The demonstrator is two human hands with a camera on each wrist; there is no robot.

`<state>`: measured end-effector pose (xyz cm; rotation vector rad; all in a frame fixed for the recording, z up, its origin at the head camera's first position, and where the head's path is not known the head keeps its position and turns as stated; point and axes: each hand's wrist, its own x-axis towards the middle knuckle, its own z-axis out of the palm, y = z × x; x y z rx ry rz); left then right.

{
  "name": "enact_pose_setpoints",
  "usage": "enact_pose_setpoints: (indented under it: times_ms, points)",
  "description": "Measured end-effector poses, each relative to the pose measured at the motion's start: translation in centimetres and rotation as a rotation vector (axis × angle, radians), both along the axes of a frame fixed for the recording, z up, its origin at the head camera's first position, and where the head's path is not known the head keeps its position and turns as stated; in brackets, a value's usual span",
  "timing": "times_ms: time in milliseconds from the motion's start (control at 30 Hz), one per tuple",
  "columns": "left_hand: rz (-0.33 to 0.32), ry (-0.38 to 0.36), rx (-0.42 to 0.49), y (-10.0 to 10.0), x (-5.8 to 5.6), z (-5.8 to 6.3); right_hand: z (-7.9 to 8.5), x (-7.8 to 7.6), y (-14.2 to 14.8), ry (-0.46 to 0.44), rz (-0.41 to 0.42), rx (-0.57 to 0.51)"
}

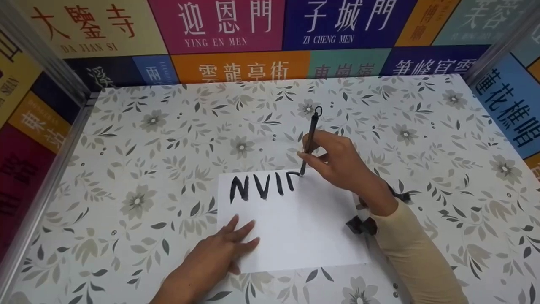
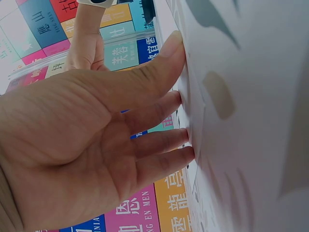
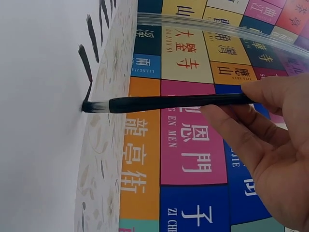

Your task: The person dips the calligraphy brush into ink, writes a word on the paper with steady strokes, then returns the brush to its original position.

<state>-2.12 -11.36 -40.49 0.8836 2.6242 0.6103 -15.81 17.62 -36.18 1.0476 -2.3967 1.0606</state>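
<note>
A white sheet of paper lies on the table, with black brush strokes along its upper left that read N, V, I and part of another letter. My right hand pinches a black-handled writing brush between thumb and fingers. In the right wrist view the inked tip of the brush touches the paper at the end of a stroke. My left hand rests on the paper's lower left edge with its fingers spread. In the left wrist view the fingertips press on the sheet.
A floral-patterned cloth covers the table. Panels of coloured tiles with Chinese characters stand along the back and sides. Dark clip-like pieces are beside the right forearm, over the paper's right edge.
</note>
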Motion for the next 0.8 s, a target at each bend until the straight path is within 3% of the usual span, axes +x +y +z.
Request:
enact_pose_setpoints:
  times_ms: [600, 800]
  points:
    - [-0.016, 0.027, 0.018, -0.11, 0.01, 0.06, 0.23, 0.48, -0.53, 0.027, -0.007, 0.021]
    - [-0.004, 0.003, 0.009, -0.07, 0.02, 0.06, 0.35, 0.78, -0.90, 0.051, -0.004, 0.033]
